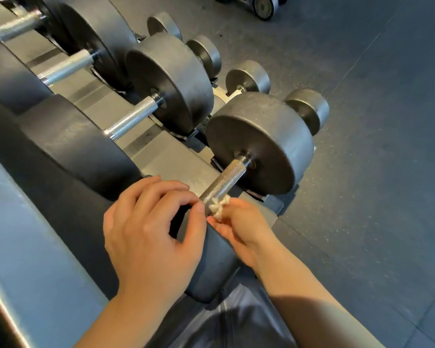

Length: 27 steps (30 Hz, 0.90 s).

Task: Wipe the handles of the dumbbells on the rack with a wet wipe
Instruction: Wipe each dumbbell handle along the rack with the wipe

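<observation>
Dark rubber floor [374,121]; wheeled gear [261,5] at top.

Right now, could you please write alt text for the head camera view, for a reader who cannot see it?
The right hand presses a bunched white wet wipe against the knurled handle of the nearest dumbbell on the rack, while the left hand rests on its near weight head. More dumbbells line the rack behind.
</observation>
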Tool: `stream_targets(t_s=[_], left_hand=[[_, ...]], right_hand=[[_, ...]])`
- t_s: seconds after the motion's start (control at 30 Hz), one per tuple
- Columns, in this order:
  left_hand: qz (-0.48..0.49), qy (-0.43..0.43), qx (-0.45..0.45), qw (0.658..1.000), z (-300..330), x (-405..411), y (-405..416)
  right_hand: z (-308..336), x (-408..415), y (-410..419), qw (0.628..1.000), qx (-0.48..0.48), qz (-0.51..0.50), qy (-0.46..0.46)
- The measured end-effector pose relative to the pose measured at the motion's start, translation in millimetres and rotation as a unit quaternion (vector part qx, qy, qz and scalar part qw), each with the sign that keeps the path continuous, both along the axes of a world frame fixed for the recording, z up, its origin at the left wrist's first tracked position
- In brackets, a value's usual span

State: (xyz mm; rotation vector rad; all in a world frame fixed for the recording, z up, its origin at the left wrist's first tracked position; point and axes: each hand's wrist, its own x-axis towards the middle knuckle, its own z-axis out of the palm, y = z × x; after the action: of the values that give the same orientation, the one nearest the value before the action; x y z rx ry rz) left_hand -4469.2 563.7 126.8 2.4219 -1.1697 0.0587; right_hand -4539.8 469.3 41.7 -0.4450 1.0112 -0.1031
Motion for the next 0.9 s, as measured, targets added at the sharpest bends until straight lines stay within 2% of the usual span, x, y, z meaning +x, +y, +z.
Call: stream_targets(t_s=[0.07, 0.27, 0.37, 0.43, 0.53, 0.6, 0.67, 0.73, 0.9], left_hand=[[-0.001, 0.001, 0.000, 1.000, -0.2, -0.2, 0.4], [0.001, 0.002, -0.008, 1.000, -1.3, 0.6, 0.9], [0.001, 0.002, -0.009, 1.000, -1.5, -0.1, 1.2], [0.003, 0.004, -0.011, 1.000, -1.7, -0.7, 1.5], [0.004, 0.004, -0.009, 1.000, -2.8, -0.3, 1.2], [0.006, 0.005, -0.011, 1.000, -2.7, -0.5, 1.1], [0.008, 0.004, -0.014, 1.000, -3.0, -0.2, 0.7], [0.007, 0.002, -0.016, 1.000, -3.8, -0.3, 0.8], [0.007, -0.001, -0.022, 1.000, -4.3, -1.8, 1.3]], right_hand=[[0.3, -3.9, -4.0, 0.998, 0.025, -0.036, -0.044], [-2.8, -14.7, 1.4, 0.990, -0.103, 0.076, -0.056], [-6.9, -16.8, -8.0, 0.980, -0.182, 0.081, 0.016], [-12.4, -16.7, -14.1, 0.978, -0.194, 0.054, 0.056], [-15.6, -8.4, -21.6, 0.992, -0.080, -0.088, 0.048], [-14.3, -0.8, -31.7, 0.975, 0.033, -0.220, 0.020], [-13.6, 5.5, -39.5, 0.952, 0.106, -0.285, 0.025], [-14.7, 7.8, -37.0, 0.958, 0.103, -0.262, 0.052], [-13.6, 0.5, -22.1, 0.993, -0.029, -0.111, 0.038]])
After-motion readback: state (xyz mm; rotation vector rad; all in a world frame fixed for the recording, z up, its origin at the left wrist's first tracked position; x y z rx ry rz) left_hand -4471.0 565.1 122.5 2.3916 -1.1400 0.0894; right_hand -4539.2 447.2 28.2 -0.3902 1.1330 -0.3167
